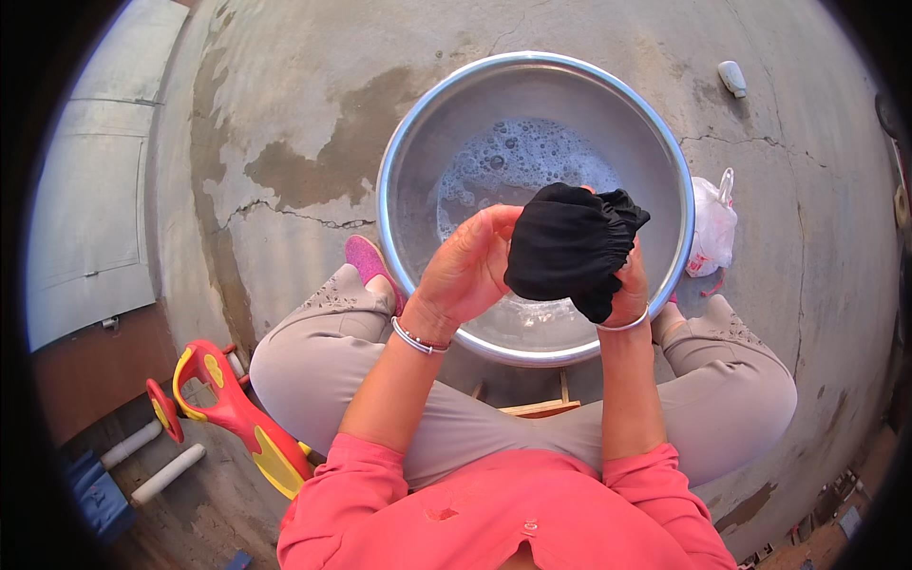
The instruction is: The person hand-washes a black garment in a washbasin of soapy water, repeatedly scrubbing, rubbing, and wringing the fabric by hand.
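Note:
A bunched black cloth piece (563,246) with a gathered, elastic-looking band is held up over a large metal basin (413,128). My right hand (630,288) grips its right side from behind, the fingers mostly hidden by the fabric. At the cloth's left edge is my left hand (467,260), palm turned inward, its fingertips passing behind the fabric. Foamy water (527,149) covers part of the basin's bottom. The cloth hangs above the water, near the basin's front half.
On the concrete floor right of the basin sits a tied white plastic bag (712,228). A white bottle (732,78) lies farther off. To my left stands a red-and-yellow ride-on toy (242,413), near white pipes (167,474) and a metal door (100,192).

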### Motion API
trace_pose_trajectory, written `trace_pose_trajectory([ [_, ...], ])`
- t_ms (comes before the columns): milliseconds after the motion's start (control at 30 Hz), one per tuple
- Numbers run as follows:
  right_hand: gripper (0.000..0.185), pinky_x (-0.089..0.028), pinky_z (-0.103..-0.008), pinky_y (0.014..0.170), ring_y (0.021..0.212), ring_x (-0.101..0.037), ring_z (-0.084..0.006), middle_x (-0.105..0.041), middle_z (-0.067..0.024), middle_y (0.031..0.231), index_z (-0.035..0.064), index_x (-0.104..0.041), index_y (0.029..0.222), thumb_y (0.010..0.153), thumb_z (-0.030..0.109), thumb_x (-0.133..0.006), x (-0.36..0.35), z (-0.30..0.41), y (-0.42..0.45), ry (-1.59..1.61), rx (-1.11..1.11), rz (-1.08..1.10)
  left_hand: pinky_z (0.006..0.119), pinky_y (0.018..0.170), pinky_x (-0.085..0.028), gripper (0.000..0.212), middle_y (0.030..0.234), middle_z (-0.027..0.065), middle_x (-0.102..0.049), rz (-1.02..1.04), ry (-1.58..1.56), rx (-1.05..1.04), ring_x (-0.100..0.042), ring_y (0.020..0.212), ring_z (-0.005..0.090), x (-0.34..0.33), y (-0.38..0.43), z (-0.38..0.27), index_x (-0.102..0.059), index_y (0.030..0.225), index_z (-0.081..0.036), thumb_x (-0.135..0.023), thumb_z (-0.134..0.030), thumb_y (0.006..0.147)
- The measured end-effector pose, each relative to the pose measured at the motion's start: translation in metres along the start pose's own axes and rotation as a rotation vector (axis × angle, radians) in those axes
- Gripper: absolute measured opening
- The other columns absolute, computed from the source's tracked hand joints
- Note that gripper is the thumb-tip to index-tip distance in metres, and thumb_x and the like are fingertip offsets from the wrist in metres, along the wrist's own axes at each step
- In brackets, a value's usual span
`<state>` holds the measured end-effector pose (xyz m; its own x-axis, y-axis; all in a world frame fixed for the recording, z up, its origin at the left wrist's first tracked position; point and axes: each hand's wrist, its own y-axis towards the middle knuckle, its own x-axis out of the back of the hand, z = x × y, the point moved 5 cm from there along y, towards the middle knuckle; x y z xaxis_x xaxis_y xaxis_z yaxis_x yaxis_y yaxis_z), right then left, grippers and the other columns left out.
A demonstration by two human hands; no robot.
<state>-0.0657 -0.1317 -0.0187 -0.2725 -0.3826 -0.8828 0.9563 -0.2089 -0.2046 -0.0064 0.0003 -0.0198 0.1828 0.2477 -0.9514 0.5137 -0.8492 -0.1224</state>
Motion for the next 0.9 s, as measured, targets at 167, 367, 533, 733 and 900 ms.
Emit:
trace_pose_trajectory([
  [167,0.049,-0.045,-0.0365,0.086,0.098,-0.054,-0.0262,-0.050,-0.0118,0.115,0.0102,-0.048,0.110,0.070,0.013,-0.075,-0.031,-0.016,-0.013,0.103,-0.049,-0.048,0.042,0.094,-0.044,0.048,0.120,0.0181,-0.052,0.383,-0.098,-0.096,-0.055,0.108,0.0277,-0.010,0.000,0.002,-0.049,0.122,0.000,-0.046,-0.040,0.095],
  [367,0.025,-0.047,-0.0373,0.068,0.081,-0.057,-0.0315,-0.055,-0.0138,0.098,0.0113,-0.053,0.096,0.077,0.015,-0.069,-0.060,0.003,-0.016,0.205,-0.125,0.081,0.044,0.089,-0.047,0.051,0.116,0.0197,-0.055,0.068,0.109,-0.054,-0.057,0.103,0.0288,-0.015,-0.004,0.010,-0.046,0.126,0.002,-0.048,-0.037,0.094],
  [533,0.009,-0.050,-0.0392,0.057,0.071,-0.060,-0.0387,-0.059,-0.0178,0.089,0.0129,-0.057,0.088,0.082,0.014,-0.064,-0.104,0.019,-0.016,0.177,-0.395,0.594,0.045,0.091,-0.045,0.048,0.116,0.0189,-0.056,0.163,0.094,0.020,-0.056,0.105,0.0297,-0.003,0.012,0.019,-0.045,0.127,0.001,-0.052,-0.032,0.092],
  [733,0.031,-0.048,-0.0426,0.082,0.097,-0.055,-0.0341,-0.055,-0.0137,0.107,0.0110,-0.053,0.088,0.069,0.003,-0.075,-0.037,0.012,-0.006,-0.045,0.184,0.692,0.041,0.092,-0.045,0.045,0.116,0.0171,-0.056,0.035,0.160,0.057,-0.056,0.106,0.0265,-0.006,0.015,0.023,-0.048,0.124,0.001,-0.054,-0.029,0.091],
  [900,0.047,-0.043,-0.0378,0.095,0.111,-0.049,-0.0248,-0.050,-0.0094,0.114,0.0126,-0.049,0.091,0.057,-0.005,-0.077,0.045,-0.012,0.012,-0.105,0.114,0.359,0.028,0.088,-0.048,0.040,0.113,0.0110,-0.058,-0.292,0.256,0.110,-0.059,0.101,0.0148,0.014,0.012,0.016,-0.046,0.126,0.002,-0.048,-0.024,0.095],
])
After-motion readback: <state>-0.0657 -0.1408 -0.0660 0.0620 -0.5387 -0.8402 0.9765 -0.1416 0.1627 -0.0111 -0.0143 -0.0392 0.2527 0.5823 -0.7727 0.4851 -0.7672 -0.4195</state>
